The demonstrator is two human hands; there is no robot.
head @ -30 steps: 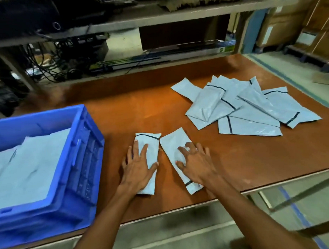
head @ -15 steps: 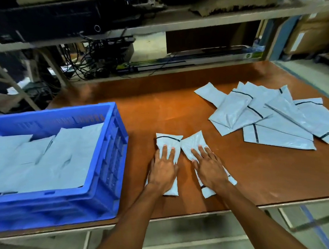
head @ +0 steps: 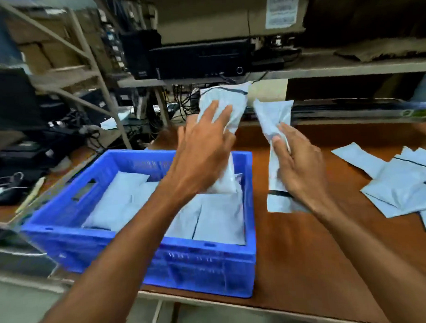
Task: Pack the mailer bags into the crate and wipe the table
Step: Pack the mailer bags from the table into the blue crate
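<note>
Head view: the left hand is gripping the left bag, fingers spread across its face, and holding it upright over the right side of the crate. The right hand is gripping the right bag, holding it upright over the table just right of the crate. The crate is sitting at the table's front edge, with packed bags lying flat inside. A pile of bags is lying at the table's right edge.
</note>
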